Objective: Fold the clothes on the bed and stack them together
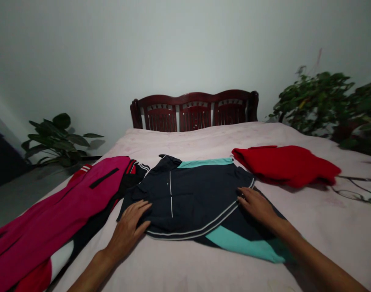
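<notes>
Lower L of frame: magenta garment [85, 192] on the bed [173, 271], prob thick & soft. Your left grip [131, 221] lies flat, fingers spread, on the near L part of the navy garment [200, 186], nothing clutched. That garment is ctr of frame, spread on the bed; prob light, limp, a bit slick, not fragile, so a loose pinch may slip & layers may bunch. Take hold at the white-striped edge [185, 234], layers btwn thumb & fingers. Teal panel [246, 243], lower R of ctr, sticks out below, prob equally soft. Your right grip [260, 207] touches the garment's R end; can't tell if it's pinching cloth. R of frame: red cloth [285, 164], prob thicker; far R, specs [352, 195], prob fragile
</notes>
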The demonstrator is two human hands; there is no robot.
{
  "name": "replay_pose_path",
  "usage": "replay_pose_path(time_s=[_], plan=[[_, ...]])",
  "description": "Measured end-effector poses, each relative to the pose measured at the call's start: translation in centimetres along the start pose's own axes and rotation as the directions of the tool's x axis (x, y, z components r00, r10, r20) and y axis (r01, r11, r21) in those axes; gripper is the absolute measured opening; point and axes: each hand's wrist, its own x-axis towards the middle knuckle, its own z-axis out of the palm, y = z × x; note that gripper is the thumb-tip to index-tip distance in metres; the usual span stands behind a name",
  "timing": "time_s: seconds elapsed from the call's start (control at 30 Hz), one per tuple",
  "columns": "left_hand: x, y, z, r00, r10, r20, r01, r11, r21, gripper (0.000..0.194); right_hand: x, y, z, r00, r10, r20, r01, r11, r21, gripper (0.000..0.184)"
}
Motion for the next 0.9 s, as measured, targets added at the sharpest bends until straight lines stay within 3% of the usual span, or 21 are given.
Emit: replay_pose_path(time_s=[0.13, 0.27, 0.33, 0.4, 0.5, 0.6, 0.67, 0.77, 0.9], plan=[[-0.7, 4.2, 0.0, 0.982, 0.182, 0.054, -0.186, 0.979, 0.079, 0.078, -3.4, -2.1, -1.2, 0.989, 0.063, 0.131, -0.09, 0.974, 0.209, 0.056], [0.0, 5.8, 1.5, 0.982, 0.173, -0.076, -0.16, 0.974, 0.159, 0.068, -4.3, -3.8, -0.8, 0.954, 0.134, 0.269, -0.24, 0.88, 0.41, 0.068], [0.3, 6.3, 1.7, 0.977, 0.171, -0.126, -0.146, 0.971, 0.188, 0.071, -4.2, -4.6, -0.3, 0.94, 0.153, 0.306, -0.319, 0.711, 0.626, 0.074], [0.5, 6.5, 1.6, 0.969, 0.2, -0.143, -0.169, 0.964, 0.207, 0.072, -4.0, -5.4, -0.1, 0.906, 0.188, 0.379, -0.422, 0.465, 0.778, 0.079], [0.5, 6.3, 1.1, 0.949, 0.279, -0.146, -0.244, 0.945, 0.219, 0.067, -3.4, -6.7, -0.5, 0.838, 0.243, 0.488, -0.524, 0.11, 0.845, 0.081], [0.6, 5.2, 0.5, 0.939, 0.336, -0.078, -0.311, 0.922, 0.23, 0.065, -2.3, -7.3, -0.9, 0.791, 0.307, 0.529, -0.499, -0.175, 0.848, 0.073], [0.6, 4.3, 0.0, 0.938, 0.346, -0.019, -0.331, 0.912, 0.242, 0.066, -1.3, -7.2, -0.8, 0.766, 0.369, 0.526, -0.44, -0.295, 0.848, 0.07], [0.8, 3.5, -0.4, 0.951, 0.309, 0.023, -0.306, 0.923, 0.232, 0.069, 0.3, -7.2, -0.1, 0.742, 0.461, 0.487, -0.356, -0.346, 0.868, 0.068], [0.9, 4.4, -0.2, 0.975, 0.221, 0.018, -0.221, 0.963, 0.153, 0.076, 2.2, -8.1, 0.4, 0.713, 0.585, 0.386, -0.254, -0.298, 0.92, 0.062]])
